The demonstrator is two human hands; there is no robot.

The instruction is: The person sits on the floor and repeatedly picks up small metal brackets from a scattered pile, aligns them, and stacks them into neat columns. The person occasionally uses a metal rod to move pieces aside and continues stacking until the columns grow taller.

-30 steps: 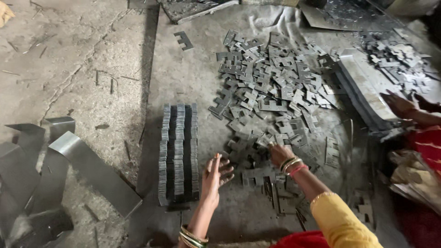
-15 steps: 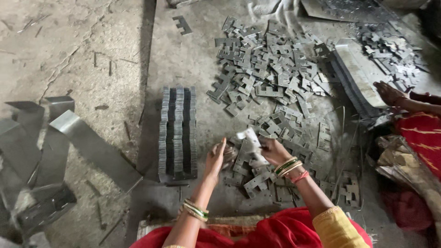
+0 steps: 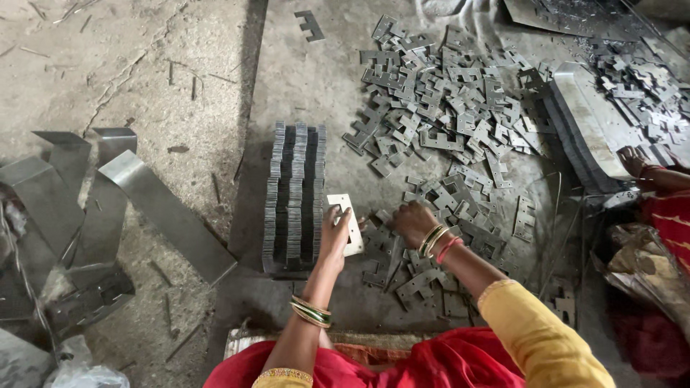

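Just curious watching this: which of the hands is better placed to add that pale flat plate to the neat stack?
Probably the left hand: it holds the pale flat metal plate right beside the neat stack of grey metal pieces. The right hand rests farther away on the loose grey stamped pieces.

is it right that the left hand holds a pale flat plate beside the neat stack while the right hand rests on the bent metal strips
Not quite. In the head view the right hand rests on the loose stamped pieces, not the bent strips. The left hand does hold the pale plate beside the stack.

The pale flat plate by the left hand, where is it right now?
In the head view, the pale plate lies just right of the neat stack of metal pieces, under the left hand fingers, left of the right hand.
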